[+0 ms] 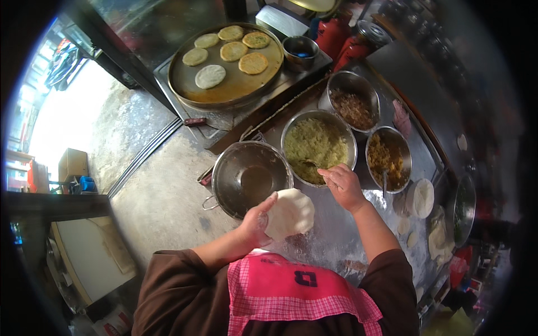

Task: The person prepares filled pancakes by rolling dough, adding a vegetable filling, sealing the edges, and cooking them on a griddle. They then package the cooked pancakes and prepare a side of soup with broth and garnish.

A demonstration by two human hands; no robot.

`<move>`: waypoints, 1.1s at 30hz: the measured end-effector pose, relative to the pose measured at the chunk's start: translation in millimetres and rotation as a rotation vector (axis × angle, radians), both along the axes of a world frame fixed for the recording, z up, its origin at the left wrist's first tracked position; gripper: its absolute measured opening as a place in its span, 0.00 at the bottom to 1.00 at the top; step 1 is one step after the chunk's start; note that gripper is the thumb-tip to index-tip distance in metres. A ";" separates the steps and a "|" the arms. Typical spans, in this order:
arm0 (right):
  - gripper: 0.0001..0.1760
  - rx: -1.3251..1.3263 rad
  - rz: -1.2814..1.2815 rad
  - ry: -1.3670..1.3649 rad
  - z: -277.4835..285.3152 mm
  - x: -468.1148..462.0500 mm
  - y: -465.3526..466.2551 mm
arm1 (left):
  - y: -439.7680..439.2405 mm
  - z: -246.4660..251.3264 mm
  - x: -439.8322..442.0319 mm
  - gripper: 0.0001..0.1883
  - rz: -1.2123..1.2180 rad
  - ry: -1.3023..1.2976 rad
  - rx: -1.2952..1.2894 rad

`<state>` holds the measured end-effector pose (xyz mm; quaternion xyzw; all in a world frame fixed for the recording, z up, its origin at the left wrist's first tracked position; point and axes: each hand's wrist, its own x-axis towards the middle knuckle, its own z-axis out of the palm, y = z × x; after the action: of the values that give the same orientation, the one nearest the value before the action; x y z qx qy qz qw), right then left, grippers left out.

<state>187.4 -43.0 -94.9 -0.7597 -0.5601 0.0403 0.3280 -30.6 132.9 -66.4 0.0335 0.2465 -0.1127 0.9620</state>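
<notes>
On my left hand (257, 224) lies a flat, round piece of raw dough (291, 213), its near edge held by the thumb. My right hand (344, 185) grips a metal spoon (310, 162), whose bowl rests in pale green shredded filling (316, 140) inside a steel bowl (354, 152). An emptied-looking steel bowl (227, 180) with a wire handle stands beside the dough. Behind the green filling is a bowl of brownish filling (352, 105). To its right, a smaller bowl holds orange-yellow filling (384, 159) with a spoon standing in it.
A large round griddle (197, 97) carries several flatbreads (253, 63), with a small metal pot (300, 52) next to it. Dough pieces (439, 239) and a white container (421, 198) lie on the floured metal counter (332, 231) at right. A pink cloth (401, 119) lies behind the bowls.
</notes>
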 end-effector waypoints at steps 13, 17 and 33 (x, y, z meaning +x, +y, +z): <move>0.18 -0.080 -0.374 1.025 -1.0 6.1 0.5 | 7.0 -18.5 4.2 0.26 0.038 0.043 0.073; 0.21 0.054 -0.456 1.229 8.7 12.3 -0.7 | 11.2 -20.6 17.7 0.24 0.140 -0.027 0.098; 0.20 0.135 -0.142 -0.129 20.4 -55.3 -15.9 | -14.6 -17.8 119.4 0.26 0.268 0.193 0.201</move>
<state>132.2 -58.9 -74.5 -0.7747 -0.5261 -0.0700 0.3438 88.8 118.3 -84.1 0.0854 0.3497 0.0390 0.9321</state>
